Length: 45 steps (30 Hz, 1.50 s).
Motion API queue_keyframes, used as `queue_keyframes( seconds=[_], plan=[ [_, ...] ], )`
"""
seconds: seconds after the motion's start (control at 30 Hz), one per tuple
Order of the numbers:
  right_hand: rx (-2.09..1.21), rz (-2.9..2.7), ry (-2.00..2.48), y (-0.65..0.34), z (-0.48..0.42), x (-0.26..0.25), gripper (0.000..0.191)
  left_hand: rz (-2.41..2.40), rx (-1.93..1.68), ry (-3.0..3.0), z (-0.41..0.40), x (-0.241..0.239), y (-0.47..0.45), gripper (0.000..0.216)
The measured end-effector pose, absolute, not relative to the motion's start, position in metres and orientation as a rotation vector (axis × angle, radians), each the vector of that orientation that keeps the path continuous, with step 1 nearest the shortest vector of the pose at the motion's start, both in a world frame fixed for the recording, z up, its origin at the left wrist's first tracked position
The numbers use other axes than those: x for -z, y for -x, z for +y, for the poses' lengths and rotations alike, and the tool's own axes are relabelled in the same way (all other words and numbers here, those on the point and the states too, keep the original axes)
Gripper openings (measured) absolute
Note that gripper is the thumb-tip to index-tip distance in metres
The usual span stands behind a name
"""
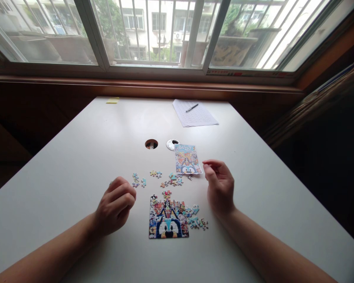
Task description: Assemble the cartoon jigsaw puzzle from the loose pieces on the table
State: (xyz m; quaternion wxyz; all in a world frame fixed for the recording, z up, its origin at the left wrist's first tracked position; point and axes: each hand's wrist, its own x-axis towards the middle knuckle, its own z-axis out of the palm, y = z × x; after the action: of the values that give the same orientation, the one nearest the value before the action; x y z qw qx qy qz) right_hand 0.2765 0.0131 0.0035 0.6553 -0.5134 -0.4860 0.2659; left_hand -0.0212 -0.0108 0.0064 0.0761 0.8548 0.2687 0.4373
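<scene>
A partly joined jigsaw puzzle (168, 224) lies on the white table, its lower part showing a blue dog's face and its top edge uneven. To its left my left hand (116, 204) rests with curled fingers; a small greenish bit shows at its far edge, too small to name. My right hand (220, 184) is closed in a pinch by the right edge of a picture card (186, 159) with the same dog. Whether the fingertips touch the card or hold a piece, I cannot tell. Loose puzzle pieces (198, 223) lie against the puzzle's right side, and more pieces (173, 179) lie beyond it.
At the back of the table (76, 157) are printed sheets (194, 114) with a pen (191, 107) on top and a yellow sticky note (112, 100). An open cable hole (151, 144) and a metal-rimmed one (171, 144) sit mid-table. A barred window (153, 35) is behind.
</scene>
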Motion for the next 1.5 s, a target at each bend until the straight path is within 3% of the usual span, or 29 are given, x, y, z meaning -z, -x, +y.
queue_keyframes(
  seconds=[1.5],
  plan=[
    [-0.624,-1.116,1.155,-0.2768,0.0138,-0.0015,0.01,0.807,-1.266,-2.573,-0.0093,-0.0064,0.022,0.026]
  ],
)
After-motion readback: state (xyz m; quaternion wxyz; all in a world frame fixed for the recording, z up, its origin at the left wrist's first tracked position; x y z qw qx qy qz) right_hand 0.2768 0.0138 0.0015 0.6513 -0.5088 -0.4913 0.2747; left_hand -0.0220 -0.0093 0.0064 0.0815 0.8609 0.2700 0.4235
